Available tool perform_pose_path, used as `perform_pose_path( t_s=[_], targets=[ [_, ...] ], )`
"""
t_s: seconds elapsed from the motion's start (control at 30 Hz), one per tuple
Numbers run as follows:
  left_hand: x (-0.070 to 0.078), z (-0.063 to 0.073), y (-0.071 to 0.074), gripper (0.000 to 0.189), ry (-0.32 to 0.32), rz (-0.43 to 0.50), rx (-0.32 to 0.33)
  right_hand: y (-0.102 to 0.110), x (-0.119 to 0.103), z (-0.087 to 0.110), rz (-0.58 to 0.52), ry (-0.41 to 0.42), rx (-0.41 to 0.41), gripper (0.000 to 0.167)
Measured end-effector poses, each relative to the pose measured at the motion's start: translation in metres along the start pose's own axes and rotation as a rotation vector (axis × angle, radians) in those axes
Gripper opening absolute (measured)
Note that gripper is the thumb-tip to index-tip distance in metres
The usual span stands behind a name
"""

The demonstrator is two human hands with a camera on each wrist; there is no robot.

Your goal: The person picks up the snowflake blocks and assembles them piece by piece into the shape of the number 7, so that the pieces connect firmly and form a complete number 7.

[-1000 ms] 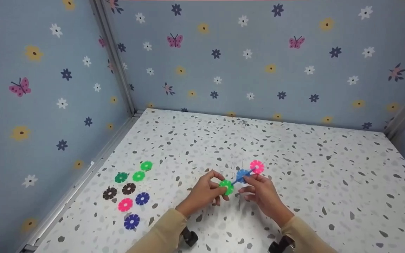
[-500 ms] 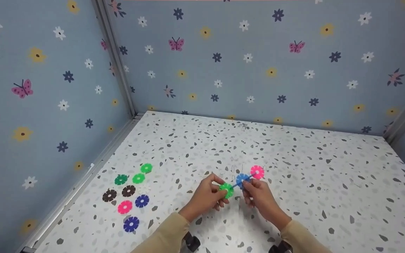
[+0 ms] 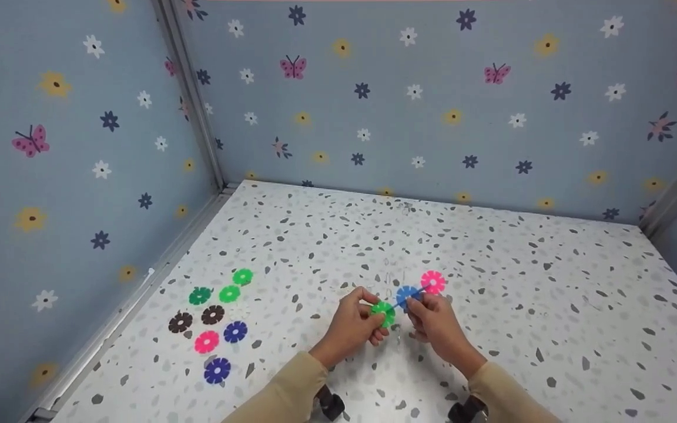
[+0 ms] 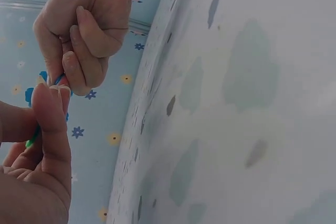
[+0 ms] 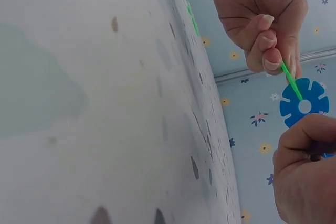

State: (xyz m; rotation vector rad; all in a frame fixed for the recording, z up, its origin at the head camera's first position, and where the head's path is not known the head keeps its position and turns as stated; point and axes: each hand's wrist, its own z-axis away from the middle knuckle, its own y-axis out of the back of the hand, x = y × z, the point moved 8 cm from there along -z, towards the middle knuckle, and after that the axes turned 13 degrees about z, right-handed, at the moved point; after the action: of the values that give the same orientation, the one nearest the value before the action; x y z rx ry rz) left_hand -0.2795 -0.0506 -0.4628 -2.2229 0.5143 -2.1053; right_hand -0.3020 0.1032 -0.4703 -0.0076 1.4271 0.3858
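Observation:
My left hand [image 3: 351, 324] pinches a light green notched disc [image 3: 386, 313] between thumb and fingers. Just right of it, my right hand [image 3: 441, 330] pinches a joined piece of blue notched discs [image 3: 404, 295], one face-on and one seen edge-on. A pink notched disc [image 3: 433, 282] is attached at the far end of this piece. In the right wrist view the green disc [image 5: 290, 78], edge-on, meets a slot of a blue disc [image 5: 292, 107]; how deep it sits I cannot tell. Fingers hide most of the discs in the left wrist view.
Several loose discs lie at the table's left: light green [image 3: 230, 294], dark green [image 3: 200, 295], brown [image 3: 213, 315], pink [image 3: 207, 342] and dark blue [image 3: 217, 371]. Patterned panels [image 3: 409, 106] stand behind and to the left of the speckled table [image 3: 509, 276].
The right hand's lower fingers, spread one second ago, have drawn in toward the blue piece. Both hands have shifted slightly; the green disc stays against the blue piece.

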Motion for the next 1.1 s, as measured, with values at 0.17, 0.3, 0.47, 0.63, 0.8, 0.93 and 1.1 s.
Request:
perform_pose_path(
  t_s=[0.17, 0.3, 0.47, 0.63, 0.8, 0.93, 1.1],
  targets=[
    [0.000, 0.001, 0.000, 0.021, 0.012, -0.002, -0.004, 0.001, -0.002, -0.002, 0.024, 0.060, -0.001, 0.020],
    [0.002, 0.001, 0.000, 0.022, 0.023, 0.000, -0.019, 0.003, -0.002, -0.003, 0.055, 0.081, 0.007, 0.018],
    [0.000, 0.001, -0.002, 0.024, 0.029, 0.002, -0.054, -0.001, 0.000, -0.001, 0.106, 0.051, -0.018, 0.024],
    [-0.002, 0.002, -0.003, 0.024, 0.014, -0.009, -0.077, -0.010, 0.001, 0.000, 0.168, 0.045, -0.065, 0.031],
    [-0.001, 0.006, -0.003, 0.025, 0.021, -0.034, -0.098, -0.014, 0.001, 0.001, 0.188, 0.052, -0.080, 0.026],
    [0.000, 0.006, -0.002, 0.028, 0.014, -0.066, -0.109, -0.011, 0.000, 0.004, 0.171, 0.047, -0.072, 0.024],
    [0.004, 0.007, 0.000, 0.035, 0.011, -0.145, -0.112, -0.008, -0.001, 0.006, 0.144, 0.058, -0.080, 0.023]
  ],
)
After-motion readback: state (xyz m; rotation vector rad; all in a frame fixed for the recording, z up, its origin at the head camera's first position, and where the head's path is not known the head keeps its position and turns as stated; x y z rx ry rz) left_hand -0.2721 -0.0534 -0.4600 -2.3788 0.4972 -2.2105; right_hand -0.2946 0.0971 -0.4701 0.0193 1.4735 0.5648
